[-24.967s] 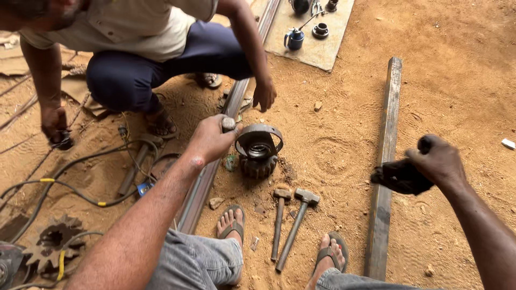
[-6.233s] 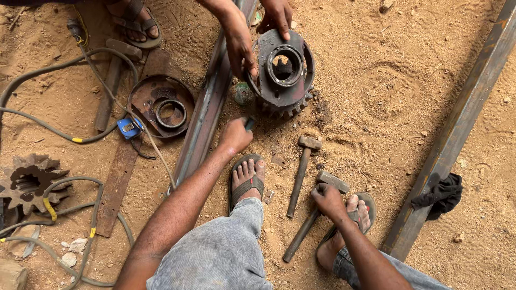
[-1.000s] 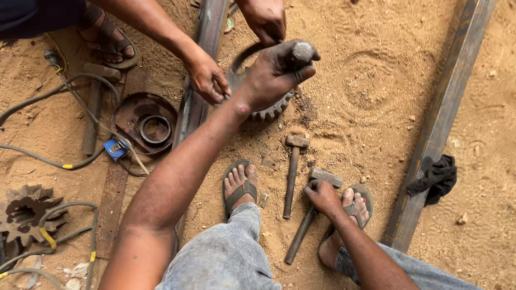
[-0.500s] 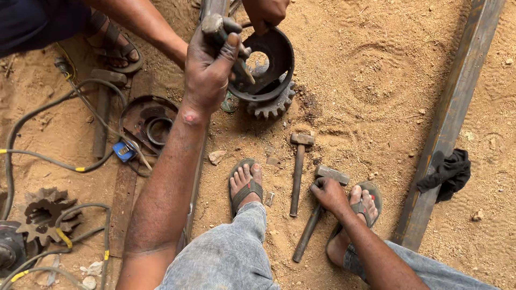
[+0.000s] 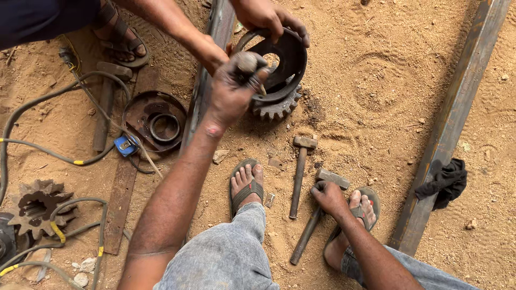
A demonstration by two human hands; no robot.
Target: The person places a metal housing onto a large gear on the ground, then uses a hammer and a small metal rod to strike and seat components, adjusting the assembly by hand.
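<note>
the gear (image 5: 277,80) lies tilted on sand, steadied by another person's hand (image 5: 266,19). left hand (image 5: 232,88) clenches a rod (image 5: 246,63) just beside it. right hand (image 5: 329,196), nearer the body, grips a hammer (image 5: 314,215).

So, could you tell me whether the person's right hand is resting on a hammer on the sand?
Yes, the right hand grips the hammer just below its head, and the hammer lies on the sand.
</note>
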